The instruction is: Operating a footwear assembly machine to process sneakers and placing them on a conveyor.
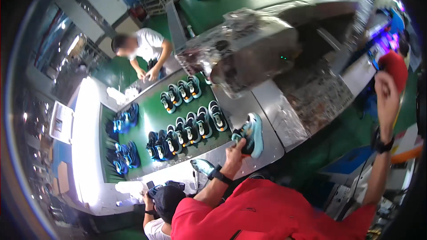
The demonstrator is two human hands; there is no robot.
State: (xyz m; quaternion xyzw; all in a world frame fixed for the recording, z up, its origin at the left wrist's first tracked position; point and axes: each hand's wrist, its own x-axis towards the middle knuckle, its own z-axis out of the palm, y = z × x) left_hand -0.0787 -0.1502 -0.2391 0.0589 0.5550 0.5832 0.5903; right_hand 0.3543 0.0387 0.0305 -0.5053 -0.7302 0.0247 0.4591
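Observation:
My left hand (234, 154) is closed around a black running shoe (251, 137) with a thick pale-turquoise sole, tilted on its side above the metal edge of the line. Its sole faces right. Out to the far right, my right arm is raised with the right hand (387, 90) curled; whether anything is in its fingers I cannot make out. To the left of the held shoe, a row of black shoes (191, 126) with pale soles stands on the green conveyor belt (144, 118). Close to my left wrist lies a light blue shoe-shaped piece (202, 166).
A foil-wrapped machine (249, 46) stands ahead. More shoes (181, 92) sit farther back, with blue shoes (126, 156) at left by a bright lamp (86, 142). One co-worker (149, 46) stands across the belt, another (167, 202) at near left. A red-clad person (393, 67) is behind my right hand.

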